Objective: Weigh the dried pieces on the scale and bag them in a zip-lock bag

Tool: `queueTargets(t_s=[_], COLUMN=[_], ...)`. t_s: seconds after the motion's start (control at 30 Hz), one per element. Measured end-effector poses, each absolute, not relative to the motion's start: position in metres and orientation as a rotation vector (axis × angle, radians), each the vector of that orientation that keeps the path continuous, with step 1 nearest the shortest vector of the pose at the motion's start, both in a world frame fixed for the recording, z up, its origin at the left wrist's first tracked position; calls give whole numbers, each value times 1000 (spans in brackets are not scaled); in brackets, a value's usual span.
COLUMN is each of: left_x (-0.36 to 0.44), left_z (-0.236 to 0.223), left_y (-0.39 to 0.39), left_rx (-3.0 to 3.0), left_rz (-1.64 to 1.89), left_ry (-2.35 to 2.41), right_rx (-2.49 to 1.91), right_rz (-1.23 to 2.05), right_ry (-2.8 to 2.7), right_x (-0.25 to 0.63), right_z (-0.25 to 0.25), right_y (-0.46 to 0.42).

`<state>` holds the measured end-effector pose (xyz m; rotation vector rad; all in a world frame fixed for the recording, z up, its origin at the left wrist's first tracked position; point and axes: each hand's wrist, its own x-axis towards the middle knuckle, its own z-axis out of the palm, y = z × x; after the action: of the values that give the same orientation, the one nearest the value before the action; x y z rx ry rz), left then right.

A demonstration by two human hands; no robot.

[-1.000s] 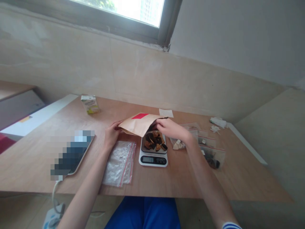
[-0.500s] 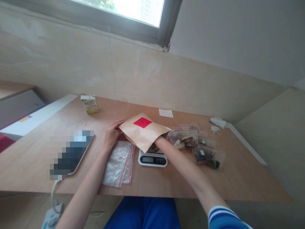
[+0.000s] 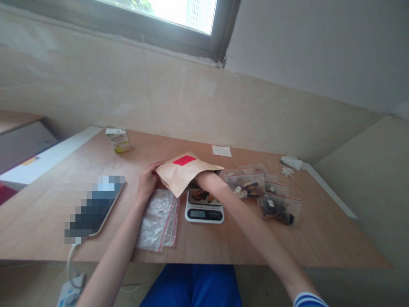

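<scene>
A brown kraft paper bag (image 3: 179, 175) with a red label is tilted over a white digital scale (image 3: 204, 215), its mouth turned toward the right. My left hand (image 3: 148, 181) grips the bag's closed left end. My right hand (image 3: 209, 182) reaches through the mouth up to the wrist, so its fingers are hidden inside. On the scale's pan lie dark and tan dried slices (image 3: 200, 196), partly covered by the bag. The scale's display is lit. Clear zip bags (image 3: 156, 219) with red seals lie flat left of the scale, below my left hand.
Right of the scale lie several filled zip bags (image 3: 277, 211) with dark dried pieces and small white labels. A phone (image 3: 102, 204) with a cable is at the left, a drink carton (image 3: 119, 140) behind it. White paper (image 3: 221, 151) and crumpled tissue (image 3: 292, 163) lie near the wall.
My right hand has pushed deeper into the paper bag. The bag has tipped and shifted slightly left, uncovering more of the slices on the scale.
</scene>
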<state>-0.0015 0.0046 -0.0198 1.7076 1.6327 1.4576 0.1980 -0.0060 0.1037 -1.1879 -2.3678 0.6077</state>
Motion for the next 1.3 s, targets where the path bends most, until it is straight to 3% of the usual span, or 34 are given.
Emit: queueTargets(t_s=[0.2,0.33,0.57,0.8,1.0,1.3], left_x=[0,0,-2,-5,-5,-5], left_z=[-15,-12,-15,-22,-23,-23], left_y=[3,1,2,5,6,7], left_rx=[1676,1659,1645,1643,1619,1614], left_rz=[1458,1434,1377,1369,1366,1382], left_ry=[1651,1665,1719,1727,1743,1715], right_rx=[-1213,-1037,-1141,-1399,-1389,-1434], right_rz=[399,445,715,685,517,704], right_ry=[-2557,-2185,-1622,-1525,-1770,-1736], right_x=[234,260,312,326,316,315], right_z=[139,144,77,4,1,6], right_y=[-49,-58,-32,-23,-28,-30])
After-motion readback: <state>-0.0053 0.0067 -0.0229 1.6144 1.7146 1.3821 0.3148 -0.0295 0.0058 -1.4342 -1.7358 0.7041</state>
